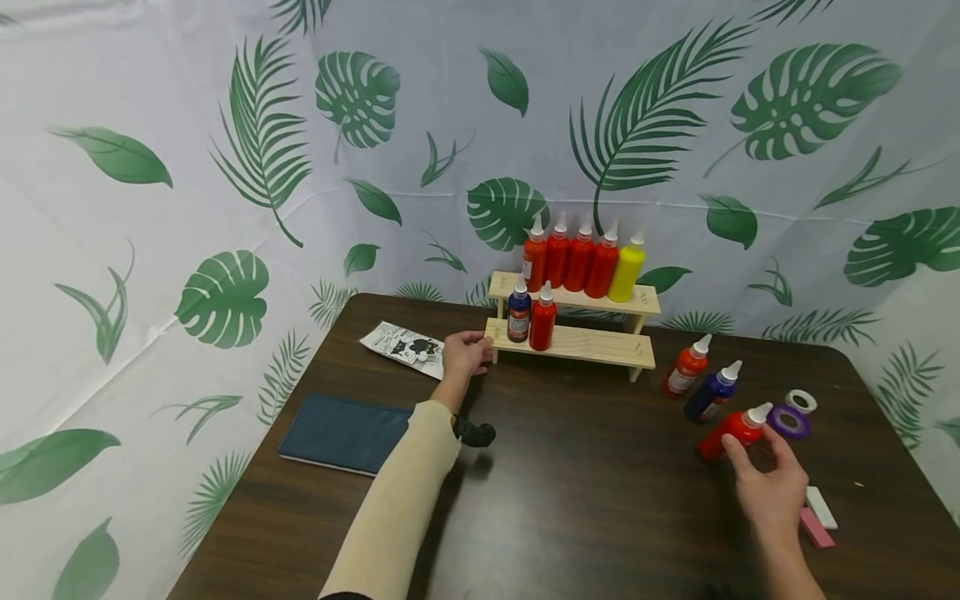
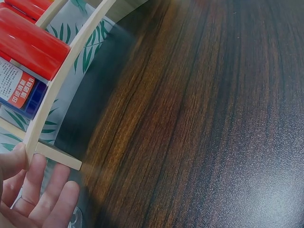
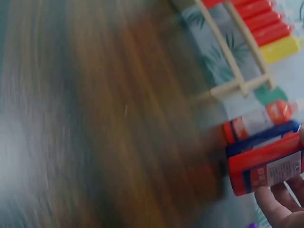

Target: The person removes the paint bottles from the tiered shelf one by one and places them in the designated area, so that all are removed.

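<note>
My left hand [image 1: 465, 357] grips the left end of a two-step wooden rack [image 1: 600, 343], thumb above the lower board and fingers beneath it in the left wrist view. On that lower step stand a dark blue bottle [image 1: 518, 317] and a red bottle [image 1: 543, 321]. Several red bottles and one yellow bottle [image 1: 626, 271] line the upper step. At the right, my right hand [image 1: 772, 492] holds another red paint-type bottle [image 1: 727, 433] with a white nozzle, tilted; whether its base touches the table cannot be told. Beside it stand a blue bottle [image 1: 711, 396] and an orange-red bottle [image 1: 685, 371].
A purple tape roll [image 1: 789, 433] and a white roll [image 1: 813, 402] lie right of the bottles. Nearer are a white block [image 1: 821, 507] and a pink block [image 1: 816, 528]. At left lie a dark notebook [image 1: 345, 433] and a printed packet [image 1: 401, 343]. A leaf-print cloth hangs behind.
</note>
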Tool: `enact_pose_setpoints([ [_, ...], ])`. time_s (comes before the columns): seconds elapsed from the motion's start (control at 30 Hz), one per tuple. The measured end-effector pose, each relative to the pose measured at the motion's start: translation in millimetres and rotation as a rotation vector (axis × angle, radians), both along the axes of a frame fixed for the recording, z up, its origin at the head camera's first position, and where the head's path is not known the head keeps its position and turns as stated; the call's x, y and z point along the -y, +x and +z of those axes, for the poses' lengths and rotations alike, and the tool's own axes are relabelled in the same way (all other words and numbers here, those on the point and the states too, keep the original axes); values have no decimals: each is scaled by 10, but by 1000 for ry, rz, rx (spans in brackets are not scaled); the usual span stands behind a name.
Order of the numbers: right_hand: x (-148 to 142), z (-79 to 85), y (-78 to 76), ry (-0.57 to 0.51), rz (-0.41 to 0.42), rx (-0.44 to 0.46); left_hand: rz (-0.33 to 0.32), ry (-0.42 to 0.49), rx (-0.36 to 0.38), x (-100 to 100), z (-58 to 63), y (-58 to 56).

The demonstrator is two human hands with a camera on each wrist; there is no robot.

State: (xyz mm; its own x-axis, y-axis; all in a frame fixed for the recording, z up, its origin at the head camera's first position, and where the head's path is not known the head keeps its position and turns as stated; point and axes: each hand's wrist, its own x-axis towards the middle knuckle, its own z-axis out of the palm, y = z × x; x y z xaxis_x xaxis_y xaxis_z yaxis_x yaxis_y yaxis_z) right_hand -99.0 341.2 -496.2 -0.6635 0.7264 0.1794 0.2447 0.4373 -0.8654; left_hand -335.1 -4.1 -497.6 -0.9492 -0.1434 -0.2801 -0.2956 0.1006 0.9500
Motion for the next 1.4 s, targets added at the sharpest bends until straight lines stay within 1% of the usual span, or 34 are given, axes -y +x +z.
enact_pose_setpoints([
  [0.17,-105,-63,-23,2,-4,15,-3,13,-2,13,12,17],
  [0.33,-120,-50,-32,-17,22,42,-7,19,-13,11,8,45],
  [0.43,-133,-44,-25,-11,25,53,-11,18,-9,3,-9,42],
  [0.5,-138,-23,-21,-1,10,43,-14,18,2,-4,-19,32],
  [0.57,-119,60,-23,-4,-27,9,-15,12,8,-8,-22,28],
  [0.6,-98,126,-24,-11,-47,-30,-16,10,8,-9,-21,27],
  [0.63,-69,200,-25,-5,-63,-102,-15,7,6,-9,-16,27],
  [0.67,-31,293,-31,6,-76,-187,-14,4,4,-7,-11,29],
  [0.73,81,502,-44,57,-73,-372,-12,-5,-3,-4,2,34],
  [0.8,231,704,-82,129,-18,-579,-10,-6,-8,0,15,35],
  [0.83,315,780,-111,181,28,-652,-10,-5,-12,3,20,35],
  [0.9,475,880,-207,246,147,-720,-13,-3,-17,8,27,33],
  [0.93,557,898,-279,248,210,-725,-14,-3,-16,10,29,28],
  [0.97,622,885,-359,262,278,-699,-16,-1,-17,12,30,27],
  [1.0,686,854,-443,270,340,-640,-19,1,-16,13,30,24],
  [1.07,808,768,-636,286,454,-494,-22,-1,-10,15,27,22],
  [1.17,1007,658,-933,276,605,-258,-22,-2,-9,21,24,21],
  [1.2,1073,636,-1025,263,653,-195,-21,-1,-5,24,24,22],
  [1.27,1197,623,-1207,216,743,-108,-20,0,5,29,36,12],
  [1.3,1250,620,-1297,195,770,-75,-20,0,11,30,41,6],
  [1.37,1344,630,-1453,158,808,-37,-24,2,24,32,50,-8],
  [1.4,1382,641,-1523,151,814,-23,-26,5,31,31,53,-18],
])
